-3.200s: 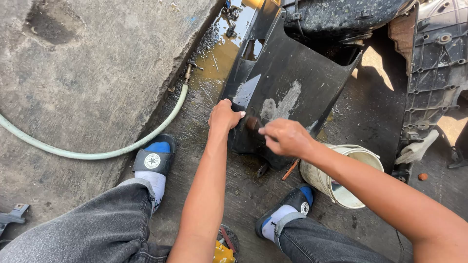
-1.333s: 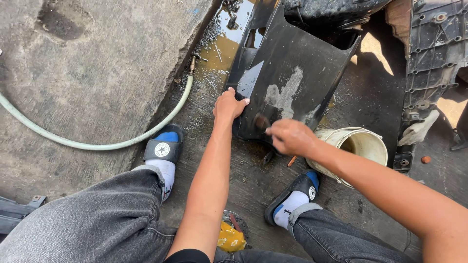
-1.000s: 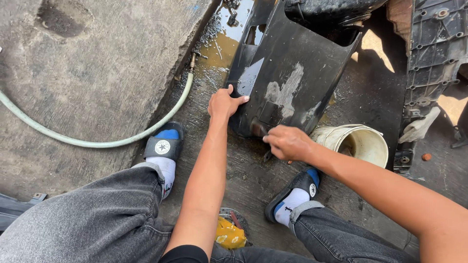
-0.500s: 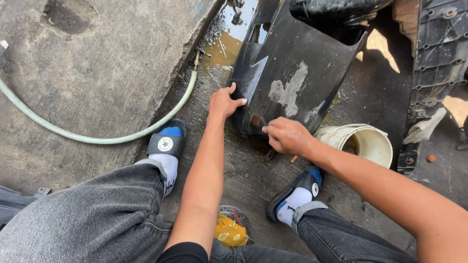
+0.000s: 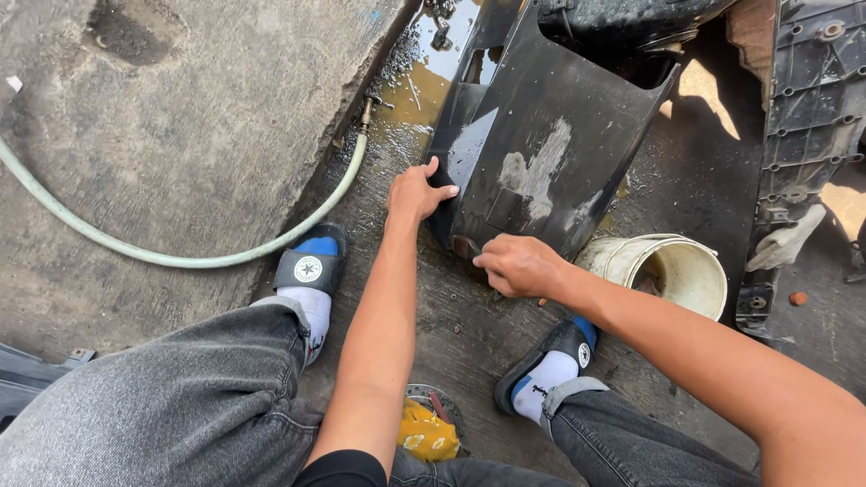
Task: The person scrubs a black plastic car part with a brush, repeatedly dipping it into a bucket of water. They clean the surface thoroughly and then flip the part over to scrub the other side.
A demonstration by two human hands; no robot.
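A broad slab of grey concrete [image 5: 180,117] filled the ground to the left of the black plastic panel [image 5: 550,153], which stood propped and tilted on the wet floor, its face marked by a pale scuffed patch. Another black ribbed panel [image 5: 807,108] lay well to the right of it. A pale green hose [image 5: 180,257] curved across the concrete and ended at a metal nozzle just left of the panel, beside a puddle of brownish water [image 5: 419,95].

A dirty white bucket [image 5: 672,271] lay on its side just right of the panel's lower corner. Below the panel, the person's two feet in black-and-blue slides [image 5: 311,266] with white socks rested on the floor, one to the lower left and one directly beneath. A yellow cloth [image 5: 424,433] sat further below, between the legs.

The left hand [image 5: 417,191] rested against the panel's lower left edge, fingers spread and curled round the rim. The right hand [image 5: 516,265] was closed in a loose fist at the panel's bottom edge, gripping a small dark piece [image 5: 466,246] pressed against it; what that piece was could not be told.
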